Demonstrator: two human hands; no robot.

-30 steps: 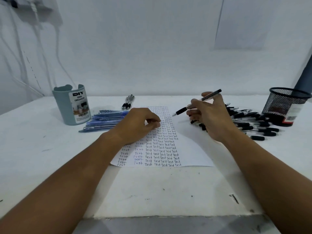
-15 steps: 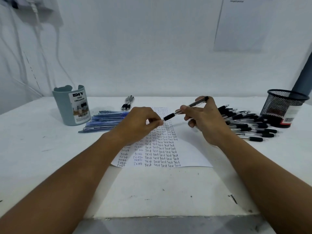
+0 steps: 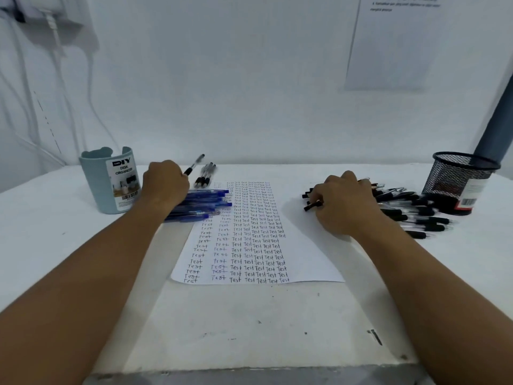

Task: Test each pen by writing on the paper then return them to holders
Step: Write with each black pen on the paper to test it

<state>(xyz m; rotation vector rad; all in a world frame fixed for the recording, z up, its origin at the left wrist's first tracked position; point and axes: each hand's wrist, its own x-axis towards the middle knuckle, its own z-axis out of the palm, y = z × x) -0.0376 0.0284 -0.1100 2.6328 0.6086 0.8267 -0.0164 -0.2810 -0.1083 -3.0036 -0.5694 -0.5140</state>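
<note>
My left hand (image 3: 165, 182) holds a black pen (image 3: 194, 164) above the far-left part of the table, its tip end pointing up and away. Just right of it lie two or three black pens (image 3: 205, 175). Under my left wrist sits a pile of blue pens (image 3: 205, 203). My right hand (image 3: 342, 204) rests on the heap of black pens (image 3: 410, 207) at the right and pinches one black pen (image 3: 312, 205) from it. The paper (image 3: 302, 240), filled with rows of "Test", lies in the middle between my hands.
A pale blue desk organizer (image 3: 108, 182) stands at the far left. A black mesh holder (image 3: 459, 180) stands at the far right, behind the black pens. A grey pole (image 3: 497, 120) rises behind it. The table's front edge (image 3: 249, 369) is near me.
The black pen passed from my right hand to my left, which carried it left toward the small group of pens. My right hand dropped onto the black pen heap and took another pen.
</note>
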